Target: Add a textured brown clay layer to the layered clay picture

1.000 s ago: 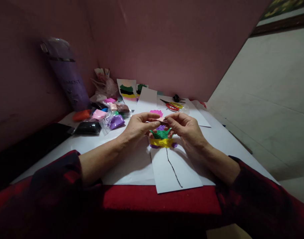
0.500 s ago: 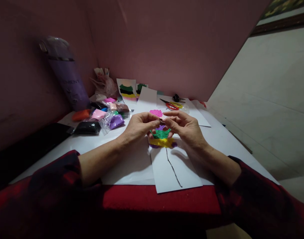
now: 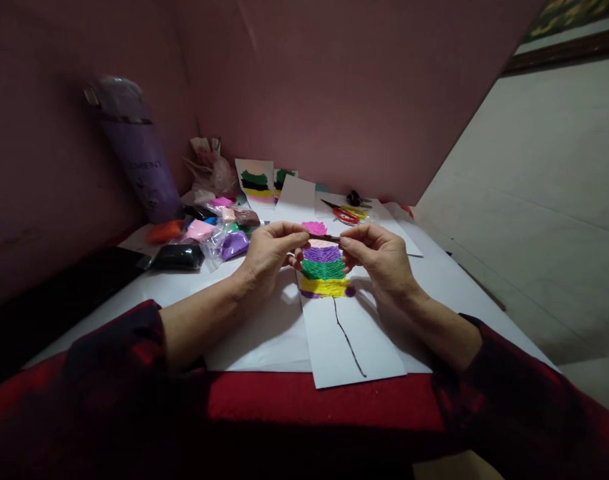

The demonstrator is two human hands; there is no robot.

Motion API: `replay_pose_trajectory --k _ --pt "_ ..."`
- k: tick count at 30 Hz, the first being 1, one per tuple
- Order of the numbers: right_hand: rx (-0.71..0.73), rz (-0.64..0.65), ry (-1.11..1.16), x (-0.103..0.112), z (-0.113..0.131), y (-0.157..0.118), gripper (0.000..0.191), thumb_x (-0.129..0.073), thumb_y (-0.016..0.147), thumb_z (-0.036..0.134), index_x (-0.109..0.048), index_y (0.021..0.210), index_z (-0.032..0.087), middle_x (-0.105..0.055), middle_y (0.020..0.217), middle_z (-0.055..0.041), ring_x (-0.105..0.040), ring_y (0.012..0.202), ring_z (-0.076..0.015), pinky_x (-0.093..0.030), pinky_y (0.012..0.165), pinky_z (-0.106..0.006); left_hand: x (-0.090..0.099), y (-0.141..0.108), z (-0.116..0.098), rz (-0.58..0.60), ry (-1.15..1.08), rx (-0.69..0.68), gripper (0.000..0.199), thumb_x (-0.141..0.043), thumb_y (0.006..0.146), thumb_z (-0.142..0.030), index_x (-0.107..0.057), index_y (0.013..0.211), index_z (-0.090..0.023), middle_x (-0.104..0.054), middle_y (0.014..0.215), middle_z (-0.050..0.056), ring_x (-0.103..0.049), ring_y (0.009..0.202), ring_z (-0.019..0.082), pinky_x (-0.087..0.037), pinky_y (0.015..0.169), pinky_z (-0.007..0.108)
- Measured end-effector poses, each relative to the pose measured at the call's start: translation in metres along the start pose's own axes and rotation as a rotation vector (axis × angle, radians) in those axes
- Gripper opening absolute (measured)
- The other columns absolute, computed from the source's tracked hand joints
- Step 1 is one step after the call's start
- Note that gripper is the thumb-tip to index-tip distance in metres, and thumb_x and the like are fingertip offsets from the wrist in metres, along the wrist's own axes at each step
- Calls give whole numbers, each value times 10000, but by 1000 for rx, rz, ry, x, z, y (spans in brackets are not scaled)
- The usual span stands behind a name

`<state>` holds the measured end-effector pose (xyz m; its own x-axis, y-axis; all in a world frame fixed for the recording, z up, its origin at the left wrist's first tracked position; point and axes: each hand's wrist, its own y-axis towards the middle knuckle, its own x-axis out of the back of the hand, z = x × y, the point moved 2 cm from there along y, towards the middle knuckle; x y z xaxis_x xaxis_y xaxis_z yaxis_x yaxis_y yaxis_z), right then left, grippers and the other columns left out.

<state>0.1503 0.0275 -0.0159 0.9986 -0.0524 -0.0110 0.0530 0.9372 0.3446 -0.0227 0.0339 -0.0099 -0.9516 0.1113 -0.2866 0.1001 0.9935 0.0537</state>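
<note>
Your left hand (image 3: 273, 257) and right hand (image 3: 377, 261) pinch opposite ends of a thin, dark brown strip (image 3: 324, 237) above the ridged, banded clay picture (image 3: 323, 270).

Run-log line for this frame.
left hand: pinching | right hand: pinching | held between: thin dark brown strip | behind strip: white paper card with coloured bands

Both hands, left (image 3: 277, 257) and right (image 3: 379, 260), raised level, fingers pinched, forearms angled inward.
</note>
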Motion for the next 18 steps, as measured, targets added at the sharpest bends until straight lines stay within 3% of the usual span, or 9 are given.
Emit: replay_pose_trajectory --k 6,11,15,18 --pt "-17 116 41 -3 0 -2 250 -791 719 361 -657 813 171 -634 640 12 -615 592 -140 -536 475 -265 -2 -2 1 121 -9 54 233 -782 693 -144 -709 910 -103 -683 757 37 -551 529 76 -433 464 199" --pt "-7 201 63 -9 4 -6 295 -826 693 379 -664 829 174 -650 672 9 -607 603 -127 -523 482 -248 -3 0 6 227 61 26 174 -801 672 -157 -711 806 -91 -666 637 21 -560 491 78 -428 460 192" --pt "-39 196 42 -10 4 -7 336 -875 618 345 -655 801 169 -667 689 9 -608 589 -117 -503 456 -226 -4 0 6 265 85 -30 175 -819 649 -159 -685 737 -89 -647 547 13 -576 459 93 -453 455 198" --pt "-21 202 24 -8 4 -6 276 -842 675 334 -658 791 165 -665 668 14 -596 547 -103 -505 470 -233 -5 -1 6 304 39 -7 179 -805 647 -138 -693 778 -89 -672 570 21 -608 472 109 -491 474 216"
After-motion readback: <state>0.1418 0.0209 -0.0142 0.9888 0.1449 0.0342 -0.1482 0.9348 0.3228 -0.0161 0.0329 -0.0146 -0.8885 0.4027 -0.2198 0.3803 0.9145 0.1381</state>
